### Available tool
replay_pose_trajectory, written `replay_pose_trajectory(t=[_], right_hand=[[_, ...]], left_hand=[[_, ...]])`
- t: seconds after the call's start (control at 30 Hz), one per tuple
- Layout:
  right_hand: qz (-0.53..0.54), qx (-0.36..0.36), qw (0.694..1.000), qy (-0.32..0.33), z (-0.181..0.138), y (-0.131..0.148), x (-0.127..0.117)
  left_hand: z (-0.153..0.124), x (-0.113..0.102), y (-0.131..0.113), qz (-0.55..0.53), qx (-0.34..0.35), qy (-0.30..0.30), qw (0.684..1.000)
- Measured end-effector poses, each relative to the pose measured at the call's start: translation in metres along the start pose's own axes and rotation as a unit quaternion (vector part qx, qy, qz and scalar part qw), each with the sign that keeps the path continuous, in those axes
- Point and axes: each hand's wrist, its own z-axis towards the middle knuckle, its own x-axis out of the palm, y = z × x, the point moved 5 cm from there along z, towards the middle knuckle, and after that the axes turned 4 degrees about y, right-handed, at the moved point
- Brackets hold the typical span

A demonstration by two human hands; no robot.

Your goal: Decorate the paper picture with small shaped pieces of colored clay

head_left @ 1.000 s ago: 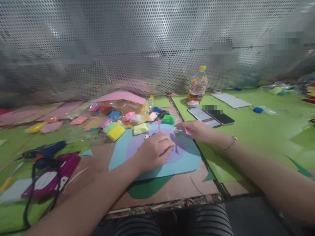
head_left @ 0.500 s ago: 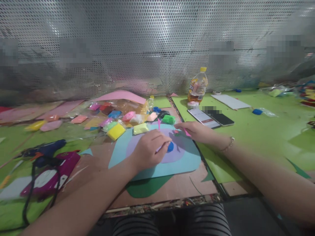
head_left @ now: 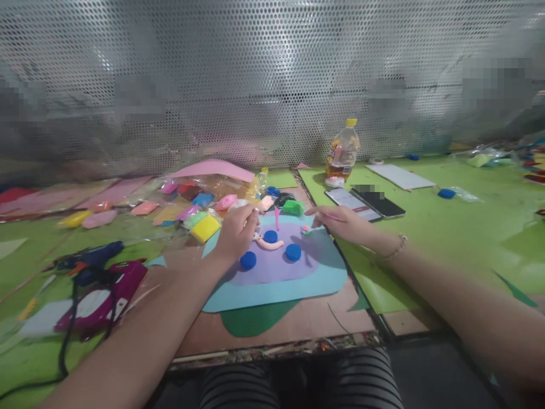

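Observation:
My left hand (head_left: 236, 230) is closed in a pinch above the left part of the purple and light-blue paper sheet (head_left: 315, 284). What its fingertips hold, if anything, is hidden. Just right of it, a curved strip of pale pink clay (head_left: 270, 245) lies on the paper among three blue discs (head_left: 293, 252). My right hand (head_left: 343, 224) is closed around a slim pink modelling tool (head_left: 331, 216) over the sheet's right edge. Near its fingertips sits a small pink and green clay piece (head_left: 305, 230). A second pink tool (head_left: 277, 218) lies at the sheet's top.
Bagged clay packs, including a yellow one (head_left: 205, 227) and a green one (head_left: 293, 208), lie behind the sheet. A glue gun (head_left: 91, 255) and a magenta device (head_left: 104, 298) with a black cord are at left. Phones (head_left: 378, 202) and a bottle (head_left: 342, 150) stand at right.
My left hand has moved left and away, uncovering the blue discs and the pale clay strip. My right hand has shifted slightly, and the tool in it now lies flatter.

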Motion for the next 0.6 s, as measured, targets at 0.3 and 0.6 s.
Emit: replay_pose_trajectory(t=[0.3,0.6], right_hand=[[0.189,0.082,0.979,-0.003,0.007,-0.008,0.012],[0.197,0.126,0.972,0.034,0.008,-0.011,0.021]], left_hand=[[-0.011,0.015,-0.029,0.069,0.117,0.042,0.990],[-0.015,0.024,-0.036,0.059,0.158,0.090,0.982]])
